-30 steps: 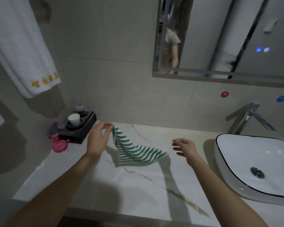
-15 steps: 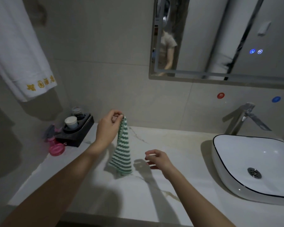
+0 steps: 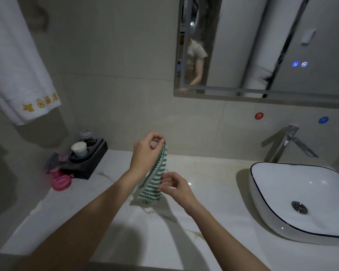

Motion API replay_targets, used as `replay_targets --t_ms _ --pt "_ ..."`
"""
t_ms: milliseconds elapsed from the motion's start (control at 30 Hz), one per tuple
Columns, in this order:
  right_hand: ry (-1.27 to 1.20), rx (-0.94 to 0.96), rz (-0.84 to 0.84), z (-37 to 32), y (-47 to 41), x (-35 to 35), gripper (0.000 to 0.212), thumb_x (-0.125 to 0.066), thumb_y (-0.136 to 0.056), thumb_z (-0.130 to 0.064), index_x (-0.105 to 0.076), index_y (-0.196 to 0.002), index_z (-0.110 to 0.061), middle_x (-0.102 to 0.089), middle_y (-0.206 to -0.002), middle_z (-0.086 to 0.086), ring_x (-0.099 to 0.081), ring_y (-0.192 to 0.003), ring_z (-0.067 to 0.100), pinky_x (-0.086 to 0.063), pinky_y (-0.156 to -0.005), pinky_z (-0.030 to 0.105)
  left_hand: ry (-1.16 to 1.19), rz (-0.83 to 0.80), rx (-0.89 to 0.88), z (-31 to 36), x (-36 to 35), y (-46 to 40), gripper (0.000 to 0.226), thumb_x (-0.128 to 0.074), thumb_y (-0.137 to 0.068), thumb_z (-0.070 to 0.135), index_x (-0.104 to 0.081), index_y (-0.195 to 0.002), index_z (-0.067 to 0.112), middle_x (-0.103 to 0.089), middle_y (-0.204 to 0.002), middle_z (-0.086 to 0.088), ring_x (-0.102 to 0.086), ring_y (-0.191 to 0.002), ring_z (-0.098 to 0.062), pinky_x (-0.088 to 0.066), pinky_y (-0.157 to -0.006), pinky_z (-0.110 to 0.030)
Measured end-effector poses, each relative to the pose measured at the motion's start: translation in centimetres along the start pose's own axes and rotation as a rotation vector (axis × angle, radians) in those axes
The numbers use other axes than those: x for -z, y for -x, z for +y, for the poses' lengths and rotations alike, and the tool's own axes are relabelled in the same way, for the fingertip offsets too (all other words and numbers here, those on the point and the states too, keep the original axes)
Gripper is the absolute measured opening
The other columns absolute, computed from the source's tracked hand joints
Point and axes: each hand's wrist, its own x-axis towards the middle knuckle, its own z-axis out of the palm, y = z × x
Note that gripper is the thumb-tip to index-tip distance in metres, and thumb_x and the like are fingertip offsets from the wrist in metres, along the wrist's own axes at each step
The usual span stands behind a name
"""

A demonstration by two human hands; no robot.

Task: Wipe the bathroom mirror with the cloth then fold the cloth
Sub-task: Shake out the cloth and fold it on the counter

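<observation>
My left hand [image 3: 146,153] pinches the top corner of the green-and-white striped cloth [image 3: 155,177] between thumb and curled fingertips, held up above the counter [image 3: 184,241]. The cloth hangs straight down from that pinch in a narrow drape, its bottom end reaching the marble just below. My right hand [image 3: 174,187] is at the cloth's lower right edge, fingers curled against it; whether it has actually closed on the fabric I cannot tell. The mirror [image 3: 262,45] is on the wall above, and the white basin [image 3: 282,227] sits to the right. A black cup tray [image 3: 86,165] and a pink bottle [image 3: 60,181] stand at the left.
</observation>
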Motion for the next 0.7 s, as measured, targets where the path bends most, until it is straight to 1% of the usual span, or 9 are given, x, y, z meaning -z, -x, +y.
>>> replay_targets --t_ms 133,267,300,333,400,467,533,600,700 --pt "-0.023 0.023 -0.031 0.3 -0.2 -0.6 0.036 -0.078 -0.077 -0.012 -0.060 -0.108 -0.009 -0.065 -0.101 0.009 -0.060 -0.095 0.017 -0.049 -0.085 0.025 0.026 0.017 0.000 0.3 -0.6 0.2 0.003 -0.065 -0.088 0.015 -0.063 -0.087 0.015 -0.054 -0.055 -0.003 -0.049 -0.052 0.000 -0.034 -0.053 -0.008" --pt "0.041 0.035 -0.052 0.7 -0.7 -0.9 0.034 -0.077 -0.077 -0.015 -0.060 -0.106 -0.018 -0.065 -0.106 -0.002 -0.059 -0.100 0.013 -0.046 -0.087 0.027 0.041 -0.040 -0.009 0.3 -0.3 0.3 0.004 -0.063 -0.089 0.014 -0.063 -0.089 0.010 -0.045 -0.051 0.001 -0.045 -0.049 -0.004 -0.032 -0.050 -0.009" --pt "0.069 0.048 -0.054 0.7 -0.9 -0.8 0.032 -0.076 -0.078 -0.014 -0.061 -0.105 -0.021 -0.065 -0.106 -0.004 -0.059 -0.099 0.011 -0.045 -0.088 0.027 0.045 -0.057 -0.012 0.4 -0.2 0.4 0.005 -0.063 -0.089 0.014 -0.063 -0.090 0.009 -0.046 -0.053 -0.002 -0.043 -0.048 -0.003 -0.032 -0.050 -0.010" --pt "0.093 0.062 -0.056 0.8 -1.0 -0.7 0.031 -0.075 -0.078 -0.012 -0.062 -0.104 -0.022 -0.066 -0.105 -0.007 -0.059 -0.096 0.007 -0.045 -0.088 0.027 0.048 -0.067 -0.013 0.3 0.0 0.3 0.005 -0.062 -0.090 0.013 -0.063 -0.090 0.008 -0.048 -0.055 -0.005 -0.043 -0.047 -0.003 -0.031 -0.049 -0.009" --pt "0.121 0.065 -0.056 1.0 -1.4 -0.2 0.029 -0.072 -0.079 -0.006 -0.063 -0.102 -0.020 -0.065 -0.099 -0.007 -0.057 -0.082 0.002 -0.046 -0.082 0.023 0.050 -0.067 -0.010 0.1 0.3 0.3 0.005 -0.062 -0.090 0.013 -0.062 -0.091 0.008 -0.048 -0.056 0.000 -0.043 -0.047 -0.001 -0.031 -0.049 -0.008" --pt "0.145 0.040 -0.049 1.7 -1.6 0.6 0.028 -0.073 -0.078 -0.004 -0.065 -0.103 -0.014 -0.063 -0.092 -0.001 -0.054 -0.072 0.007 -0.047 -0.073 0.022 0.065 -0.044 0.007 -0.3 0.6 0.2 0.007 -0.062 -0.090 0.013 -0.063 -0.092 0.007 -0.049 -0.058 0.003 -0.045 -0.049 0.001 -0.033 -0.051 -0.008" --pt "0.208 0.024 -0.034 2.8 -1.9 1.3 0.025 -0.075 -0.077 -0.009 -0.067 -0.101 -0.012 -0.061 -0.086 0.002 -0.052 -0.070 0.011 -0.046 -0.068 0.022 0.115 -0.014 0.052 -0.8 0.8 0.1 0.008 -0.063 -0.089 0.012 -0.062 -0.093 0.005 -0.052 -0.061 0.006 -0.048 -0.053 0.003 -0.037 -0.056 -0.009" --pt "0.283 0.013 -0.034 3.8 -2.0 1.9 0.017 -0.076 -0.078 -0.014 -0.067 -0.090 -0.021 -0.063 -0.080 -0.003 -0.053 -0.068 0.009 -0.044 -0.066 0.021 0.169 0.008 0.094 -1.1 0.8 0.0 0.006 -0.062 -0.089 0.011 -0.061 -0.092 0.005 -0.048 -0.060 0.011 -0.049 -0.053 0.004 -0.039 -0.059 -0.010" --pt "0.319 -0.001 -0.034 4.7 -1.9 2.9 0.020 -0.075 -0.079 -0.015 -0.064 -0.075 -0.031 -0.062 -0.069 -0.010 -0.052 -0.064 0.007 -0.042 -0.063 0.024 0.200 0.024 0.109 -1.4 0.9 0.0 0.003 -0.063 -0.089 0.011 -0.060 -0.090 0.010 -0.054 -0.068 0.007 -0.052 -0.058 0.005 -0.042 -0.061 -0.011"
